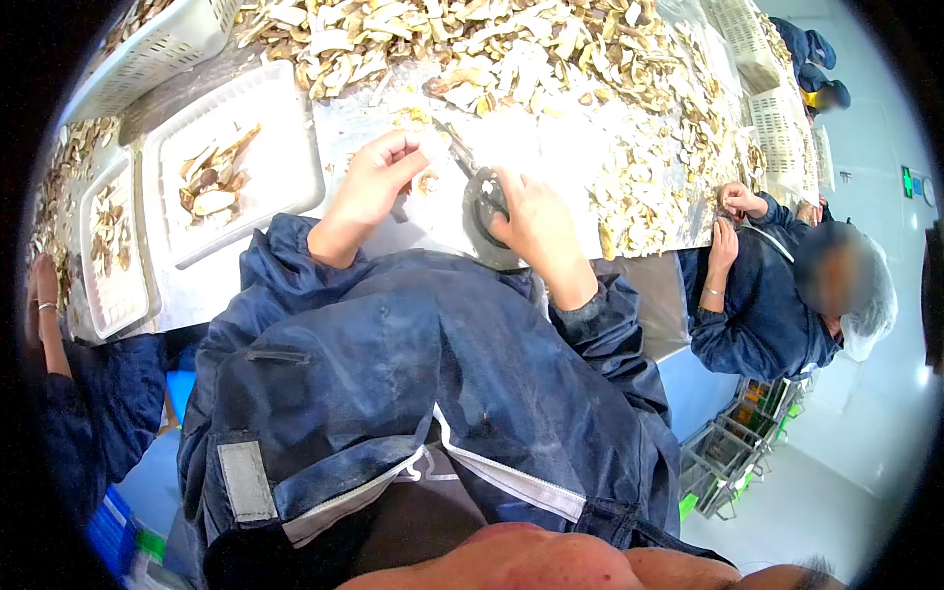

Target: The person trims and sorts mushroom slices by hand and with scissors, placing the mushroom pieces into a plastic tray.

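Head view: our right hand [539,224] grips the scissors [483,204] at the handles. Our left hand [372,187] curls near a mushroom piece [426,182]; we cannot tell whether it grips anything.

The right hand [524,218] holds dark scissors [484,202] near sliced mushrooms [644,167] on the table [551,157].
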A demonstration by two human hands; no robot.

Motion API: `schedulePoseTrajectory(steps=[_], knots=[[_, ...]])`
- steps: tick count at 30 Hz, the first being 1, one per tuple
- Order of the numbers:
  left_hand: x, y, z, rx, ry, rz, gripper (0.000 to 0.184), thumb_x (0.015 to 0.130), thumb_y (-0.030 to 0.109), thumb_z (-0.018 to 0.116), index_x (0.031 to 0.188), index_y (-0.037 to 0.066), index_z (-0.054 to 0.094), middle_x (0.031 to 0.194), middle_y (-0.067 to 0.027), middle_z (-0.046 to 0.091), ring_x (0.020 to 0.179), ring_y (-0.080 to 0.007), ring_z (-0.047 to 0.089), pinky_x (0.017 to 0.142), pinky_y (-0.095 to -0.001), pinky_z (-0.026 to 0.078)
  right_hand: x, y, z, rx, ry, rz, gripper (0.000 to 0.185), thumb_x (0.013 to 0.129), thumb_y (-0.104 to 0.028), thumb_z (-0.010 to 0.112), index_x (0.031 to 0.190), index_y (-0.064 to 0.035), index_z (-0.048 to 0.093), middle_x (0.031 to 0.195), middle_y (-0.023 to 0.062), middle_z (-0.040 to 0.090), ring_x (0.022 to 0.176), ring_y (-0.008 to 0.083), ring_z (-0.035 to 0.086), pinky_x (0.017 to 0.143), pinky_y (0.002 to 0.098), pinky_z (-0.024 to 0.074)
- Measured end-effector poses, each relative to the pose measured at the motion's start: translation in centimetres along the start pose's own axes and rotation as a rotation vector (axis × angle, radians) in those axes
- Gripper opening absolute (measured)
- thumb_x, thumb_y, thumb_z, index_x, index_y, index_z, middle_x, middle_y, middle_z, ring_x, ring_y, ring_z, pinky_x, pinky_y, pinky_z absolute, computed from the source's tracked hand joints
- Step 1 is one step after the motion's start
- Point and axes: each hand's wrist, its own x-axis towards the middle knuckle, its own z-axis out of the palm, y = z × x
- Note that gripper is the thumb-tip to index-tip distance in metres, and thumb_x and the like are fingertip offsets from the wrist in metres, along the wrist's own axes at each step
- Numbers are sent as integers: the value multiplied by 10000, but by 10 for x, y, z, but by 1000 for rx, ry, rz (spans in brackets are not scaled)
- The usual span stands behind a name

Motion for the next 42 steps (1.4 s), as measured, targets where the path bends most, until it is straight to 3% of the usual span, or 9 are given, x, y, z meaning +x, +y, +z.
schedulePoseTrajectory(steps=[7,10,13,16,22,28,31,34,42], knots=[[-4,-5,-2,-47,9,154,144,985,164,617,1044,39,659,805,34,617,701,-36,544,625,-203,420,-5,14,-13,498,-160,268,646,799,-183,766,1368,-25,505,821,132,620,711,238,611,669,367,494],[-1,-7,-3,-39,-12,142,149,985,167,619,1045,37,658,801,28,615,704,-40,547,630,-203,424,-13,15,-5,896,-192,388,671,815,-270,811,1372,-35,519,849,74,639,757,131,581,688,301,478],[-2,-5,-1,-40,-2,137,153,983,168,624,1046,32,654,798,21,616,702,-45,552,633,-204,430,-22,0,-16,1048,-145,328,594,848,-167,805,1350,-43,513,960,-4,628,834,78,542,740,244,466],[-4,-4,0,-91,-4,121,158,982,171,627,1048,29,653,797,18,615,704,-48,553,638,-204,433,-25,0,-17,867,-94,180,607,804,-305,837,1282,-42,569,881,19,607,774,97,531,702,258,460],[-8,2,3,-129,-9,80,138,977,169,633,1013,38,655,768,19,617,664,-53,561,604,-205,430,-24,-5,-5,915,-163,179,585,786,-321,837,1238,-51,582,855,6,578,727,104,497,650,260,431],[-8,-2,2,-93,-65,69,122,970,166,638,969,45,657,759,16,627,644,-49,566,586,-204,427,-18,-17,-8,880,-170,257,499,821,-302,786,1202,-42,598,745,75,598,658,155,558,610,297,449],[-10,1,4,-102,-63,56,126,970,169,636,972,45,659,766,16,630,652,-51,569,587,-204,429,-19,-18,-12,695,-170,167,386,898,-164,742,1217,-4,595,842,-9,639,749,45,551,665,217,458],[-8,-3,3,-139,-81,37,133,968,175,638,965,45,662,779,17,632,664,-52,571,591,-206,433,-21,-13,-1,681,-13,77,436,850,-283,762,1162,-14,617,741,153,631,630,252,600,606,332,473],[-6,-1,-6,-265,2,-50,151,957,149,634,1064,42,630,869,-20,664,745,-93,607,676,-244,477,-20,-14,-8,731,-26,254,436,875,-299,753,1169,-14,604,694,115,602,601,164,555,588,311,456]])
